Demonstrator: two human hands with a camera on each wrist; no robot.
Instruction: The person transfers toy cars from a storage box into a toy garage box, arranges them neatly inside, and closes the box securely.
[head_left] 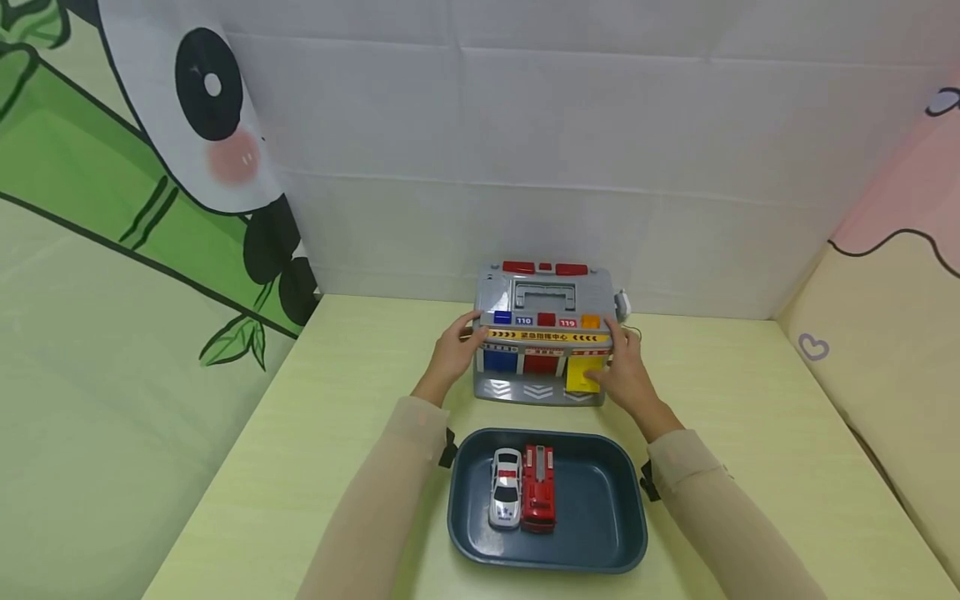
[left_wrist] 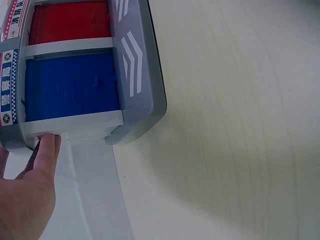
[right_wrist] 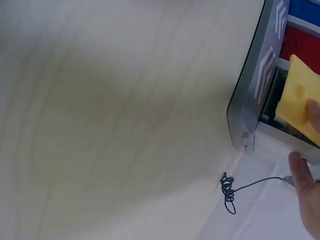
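A grey toy vehicle station (head_left: 543, 292) stands at the back of the table, with blue, red and yellow doors along its front. My left hand (head_left: 450, 354) rests on its left edge, and in the left wrist view straight fingers (left_wrist: 47, 152) press the side wall beside the blue door (left_wrist: 72, 87). At the right end, my right hand (head_left: 628, 379) has its thumb on the yellow door (head_left: 583, 373). In the right wrist view this door stands tilted out from a dark opening, while a straight finger (right_wrist: 298, 167) touches the side wall. The red door (head_left: 540, 364) sits flat.
A dark blue tray (head_left: 600, 557) stands in front of the station, between the forearms. In it lie a white toy police car (head_left: 506, 492) and a red toy fire truck (head_left: 538, 492) side by side. A coiled dark cord (right_wrist: 227, 190) hangs by the station's right side.
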